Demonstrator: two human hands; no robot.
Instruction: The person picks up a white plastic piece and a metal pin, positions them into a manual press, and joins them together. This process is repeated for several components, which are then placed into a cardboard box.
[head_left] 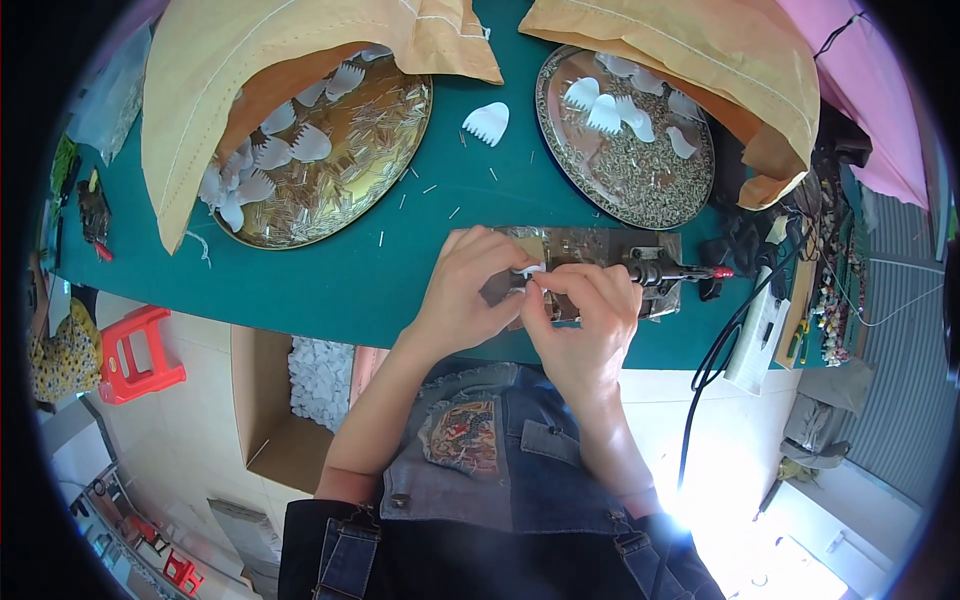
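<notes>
A small white plastic piece (532,269) is pinched at the near side of the table, its shape mostly hidden by fingers. My left hand (468,288) closes on it from the left, thumb and forefinger together. From the other side my right hand (590,312) grips it with thumb and fingertips. Both hands are over a metal base plate (598,240) that carries a toggle clamp (655,272) with a red-tipped lever, just right of my right fingers. Farther away, a lone white comb-shaped piece (487,124) with short teeth lies on the green tabletop (470,190).
A gold tray (395,178) with thin metal pins and white toothed pieces sits far left; another round tray (544,112) holds tiny metal parts. Brown paper bags (300,28) overhang both. A black cable (690,420) drops at right. Below stand a cardboard box (268,440) and a red stool (145,358).
</notes>
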